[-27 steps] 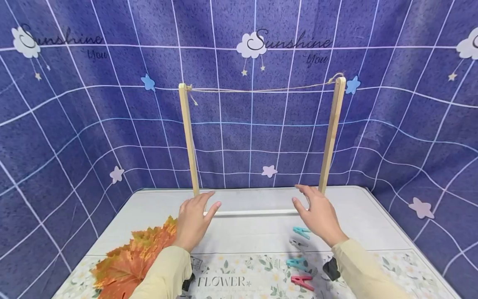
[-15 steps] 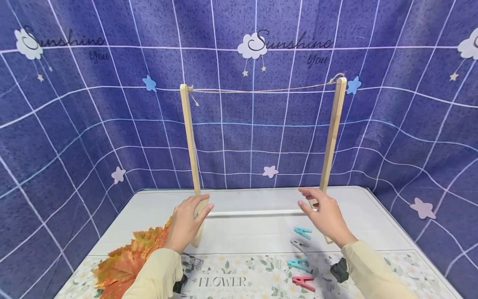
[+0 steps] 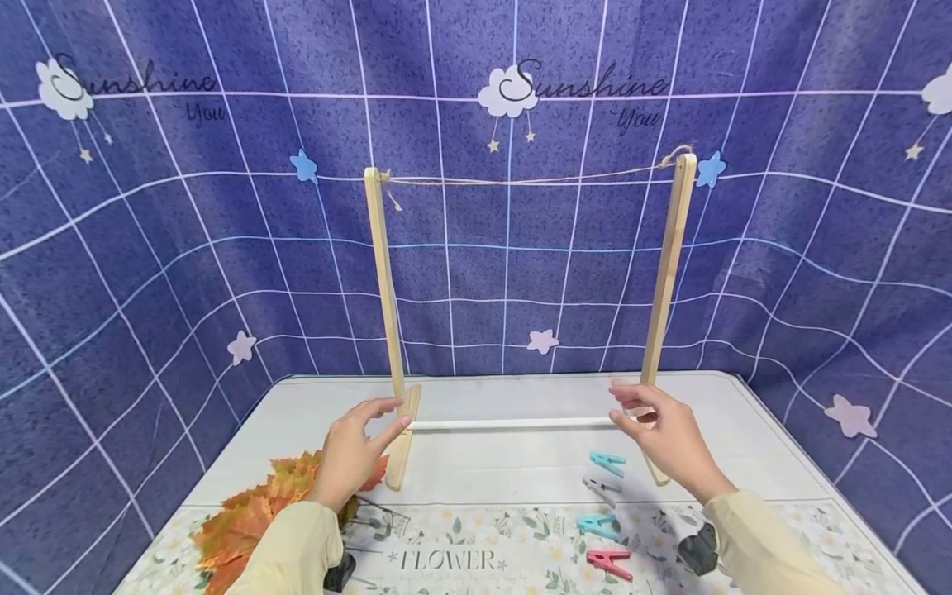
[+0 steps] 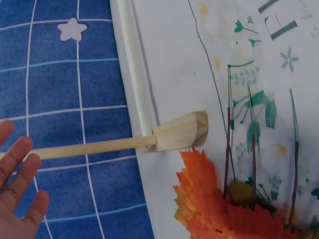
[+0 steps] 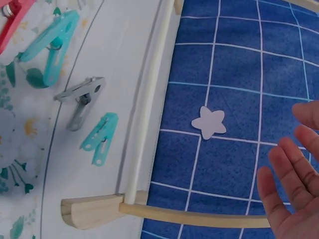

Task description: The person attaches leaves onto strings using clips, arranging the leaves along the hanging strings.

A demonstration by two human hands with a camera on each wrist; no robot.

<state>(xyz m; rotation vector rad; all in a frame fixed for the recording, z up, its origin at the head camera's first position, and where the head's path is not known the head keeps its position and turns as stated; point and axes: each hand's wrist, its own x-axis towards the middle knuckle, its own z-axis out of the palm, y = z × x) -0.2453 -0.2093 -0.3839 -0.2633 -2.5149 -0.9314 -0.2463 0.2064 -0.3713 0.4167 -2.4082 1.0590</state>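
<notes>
A wooden stand (image 3: 385, 297) has two upright posts, a string (image 3: 513, 182) tied across their tops and a white rod (image 3: 513, 424) joining the feet. My left hand (image 3: 353, 450) hovers by the left foot (image 3: 399, 463), fingers relaxed and holding nothing. In the left wrist view, the left fingertips (image 4: 33, 162) appear beside the post. Near the right post (image 3: 665, 273), my right hand (image 3: 673, 434) is held with fingers loosely bent, nothing in it. The right wrist view shows those fingers (image 5: 285, 167) spread apart. Whether either hand touches the stand, I cannot tell.
Orange maple leaves (image 3: 249, 516) with stems lie at the left. Near the right hand, clothespins lie in a column: teal (image 3: 608, 463), grey (image 3: 601, 490), another teal (image 3: 598, 526) and red (image 3: 610, 564). A blue grid curtain (image 3: 513, 273) hangs behind the white, flower-printed table (image 3: 521, 471).
Both hands have moved outward, the left leftward and the right rightward, and a little lower. More of the stand's feet shows. The view has shifted slightly; leaves and clothespins lie as before.
</notes>
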